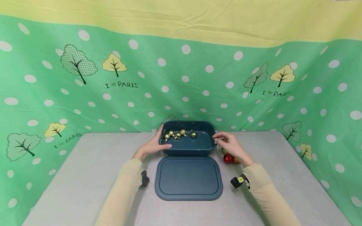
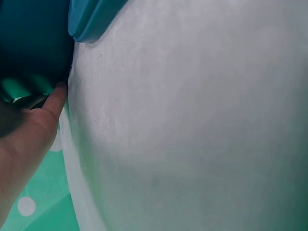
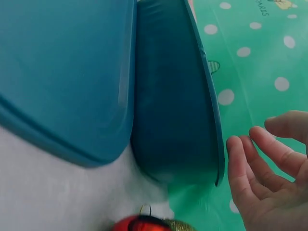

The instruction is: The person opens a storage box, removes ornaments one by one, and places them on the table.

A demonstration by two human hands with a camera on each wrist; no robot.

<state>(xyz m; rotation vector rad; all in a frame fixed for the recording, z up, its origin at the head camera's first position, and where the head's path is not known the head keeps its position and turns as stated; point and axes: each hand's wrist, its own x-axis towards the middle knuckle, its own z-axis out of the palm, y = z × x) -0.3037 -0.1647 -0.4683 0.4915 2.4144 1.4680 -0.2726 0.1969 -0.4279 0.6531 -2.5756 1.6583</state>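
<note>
A dark blue rectangular box (image 1: 197, 143), open at the top, stands at the back of the table with several small gold baubles (image 1: 178, 134) in it. My left hand (image 1: 152, 145) rests against its left side, fingers extended along the wall and thumb stretched along the front. In the left wrist view only part of that hand (image 2: 36, 125) shows beside the box. At the right end, my right hand (image 1: 230, 144) is close to the rim with its fingers loosely bent. The right wrist view shows nothing between the fingers (image 3: 237, 161) and thumb.
The matching blue lid (image 1: 188, 178) lies flat in front of the box. A red bauble (image 1: 228, 158) and others in gold and orange sit on the grey table (image 1: 96, 182), partly under my right hand. A green dotted cloth (image 1: 210, 92) hangs right behind the box.
</note>
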